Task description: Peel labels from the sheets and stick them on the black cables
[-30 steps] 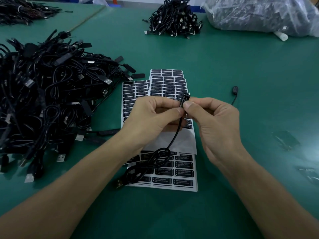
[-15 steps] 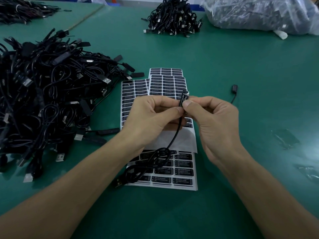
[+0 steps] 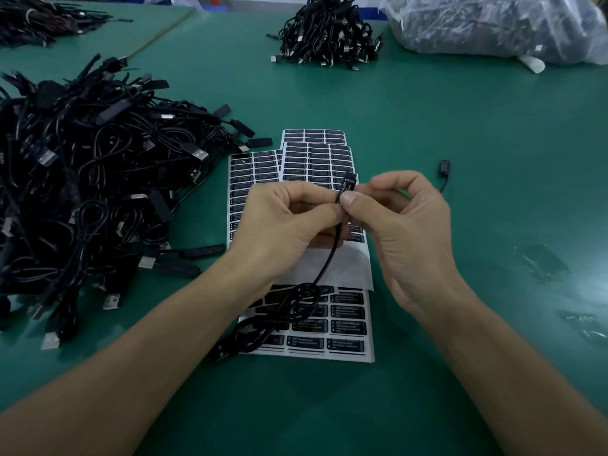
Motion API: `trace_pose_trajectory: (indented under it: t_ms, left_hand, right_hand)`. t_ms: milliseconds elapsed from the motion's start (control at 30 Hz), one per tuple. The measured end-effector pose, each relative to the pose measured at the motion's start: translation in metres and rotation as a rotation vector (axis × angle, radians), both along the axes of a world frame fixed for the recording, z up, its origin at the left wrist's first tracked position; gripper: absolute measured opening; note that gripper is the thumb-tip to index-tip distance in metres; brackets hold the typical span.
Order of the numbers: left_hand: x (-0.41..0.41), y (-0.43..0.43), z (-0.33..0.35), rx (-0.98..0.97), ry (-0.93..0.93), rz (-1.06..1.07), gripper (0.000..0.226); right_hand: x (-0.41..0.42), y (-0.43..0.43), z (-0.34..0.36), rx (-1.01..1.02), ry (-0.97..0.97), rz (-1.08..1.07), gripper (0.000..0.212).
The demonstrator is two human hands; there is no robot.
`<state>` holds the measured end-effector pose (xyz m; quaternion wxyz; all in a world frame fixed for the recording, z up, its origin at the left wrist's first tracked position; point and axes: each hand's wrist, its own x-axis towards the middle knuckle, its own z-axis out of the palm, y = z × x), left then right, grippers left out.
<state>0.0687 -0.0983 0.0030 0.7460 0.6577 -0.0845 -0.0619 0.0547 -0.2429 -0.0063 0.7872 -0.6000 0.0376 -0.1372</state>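
The table (image 3: 460,120) is covered in a matte green mat. In the middle lie the label sheets (image 3: 316,159): glossy white backing paper carrying tight rows of small black rectangles with white print, several sheets overlapping. One bare white strip of backing (image 3: 342,268) crosses them, and the nearest sheet (image 3: 345,327) reads "LED CONTROLLER".

Above the sheets, the left hand (image 3: 283,222) and right hand (image 3: 404,232) meet on one cable (image 3: 329,258). Both are curled, and each pinches the cable's top end between thumb and forefinger, thumb tips almost touching. That end is a slim, flat, rectangular control block (image 3: 350,178), standing nearly upright. A black label (image 3: 345,187) with white lettering runs along its face. From the pinch a thin, smooth, round cord drops and curves to a loose coil (image 3: 286,314) resting on the near sheet, ending in a metal plug (image 3: 221,352) at the sheet's near left corner.

On the left sprawls a large tangled heap of cables (image 3: 82,179), black and glossy, with silver plugs poking out. A smaller heap (image 3: 329,31) sits far centre, beside a crinkled clear plastic bag (image 3: 493,24) at far right. A small black connector (image 3: 444,166) lies just right of the hands, and scraps of clear film (image 3: 543,261) lie further right.
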Motion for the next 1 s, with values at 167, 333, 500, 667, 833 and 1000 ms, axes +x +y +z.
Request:
trace_pose_trajectory:
  t_ms: [167, 333, 500, 667, 833, 1000]
  left_hand:
    - [-0.002, 0.0, 0.001, 0.052, -0.05, -0.028, 0.008]
    - [-0.001, 0.0, 0.001, 0.226, -0.191, 0.014, 0.013]
    - [-0.004, 0.003, 0.006, 0.403, -0.379, 0.038, 0.014]
    - [0.005, 0.012, 0.015, 0.223, -0.368, 0.099, 0.013]
    - [0.011, 0.019, 0.021, 0.016, -0.247, 0.172, 0.02]
    - [0.017, 0.024, 0.026, -0.079, -0.069, 0.293, 0.035]
  right_hand:
    - [-0.001, 0.0, 0.004, -0.095, 0.005, 0.059, 0.016]
    - [-0.005, 0.001, 0.007, -0.164, -0.029, 0.061, 0.011]
    - [-0.006, 0.004, 0.006, -0.179, -0.019, 0.049, 0.031]
    - [-0.012, 0.006, 0.012, -0.298, -0.007, 0.231, 0.024]
    - [-0.02, 0.015, 0.01, -0.464, -0.017, 0.454, 0.004]
    - [-0.016, 0.01, 0.011, -0.368, -0.009, 0.383, 0.009]
